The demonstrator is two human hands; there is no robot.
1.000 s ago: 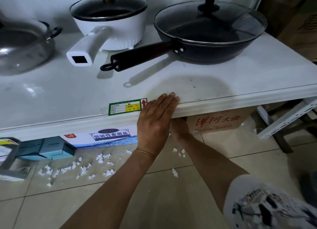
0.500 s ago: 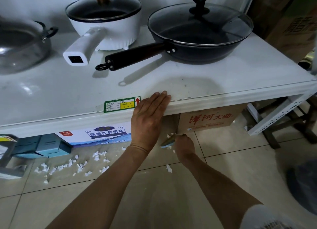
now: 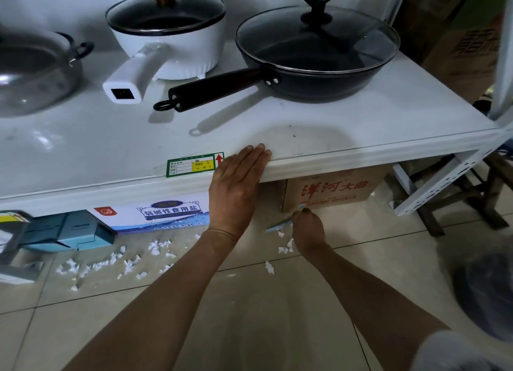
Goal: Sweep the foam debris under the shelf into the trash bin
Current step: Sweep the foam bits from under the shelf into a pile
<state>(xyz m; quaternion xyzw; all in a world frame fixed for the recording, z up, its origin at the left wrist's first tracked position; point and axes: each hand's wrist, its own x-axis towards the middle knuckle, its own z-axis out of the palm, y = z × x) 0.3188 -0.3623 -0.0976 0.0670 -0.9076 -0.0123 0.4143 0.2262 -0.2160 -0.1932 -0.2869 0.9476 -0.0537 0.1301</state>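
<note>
White foam bits [image 3: 111,262] lie scattered on the tiled floor in front of the low white shelf [image 3: 333,165], with a few more foam crumbs [image 3: 284,247] near my right hand. My left hand [image 3: 236,190] lies flat with fingers together on the shelf's front edge, holding nothing. My right hand [image 3: 308,229] is low by the floor under the shelf edge, closed on a small blue-handled brush [image 3: 279,224] that points left. A dark trash bin [image 3: 488,295] shows partly at the right edge.
On the shelf stand a black lidded pan [image 3: 319,57], a white electric pot [image 3: 169,34] and a steel pot [image 3: 30,71]. Under it sit a brown carton [image 3: 333,190], a salt box [image 3: 155,212] and blue boxes [image 3: 66,229]. White shelf legs [image 3: 444,182] stand to the right.
My right hand has drawn out from under the shelf toward me, now showing the blue brush in it. The view has drifted slightly; my left hand stays on the shelf edge.
</note>
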